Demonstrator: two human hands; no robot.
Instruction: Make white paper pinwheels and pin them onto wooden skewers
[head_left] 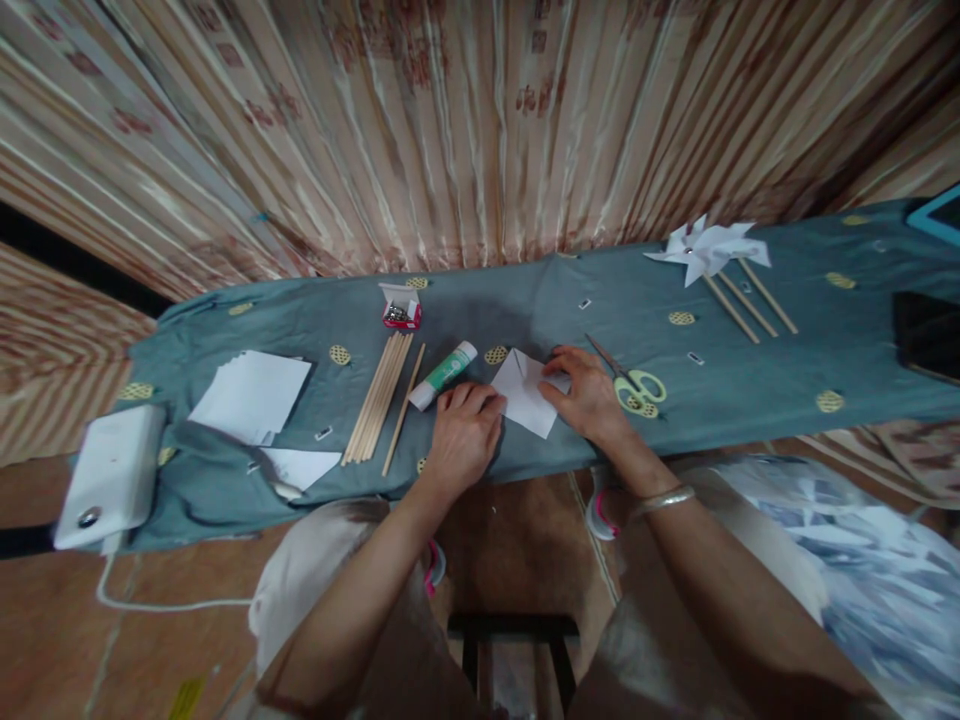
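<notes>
White paper is lying on the bench between glue stick and scissors. Left hand is touching its left corner, grip unclear; right hand is resting opposite, fingers slightly parted.

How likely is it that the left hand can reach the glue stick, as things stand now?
Probably yes: the glue stick lies just beyond the left hand, with nothing visible between them. The hand would likely need to leave the white paper.
</notes>
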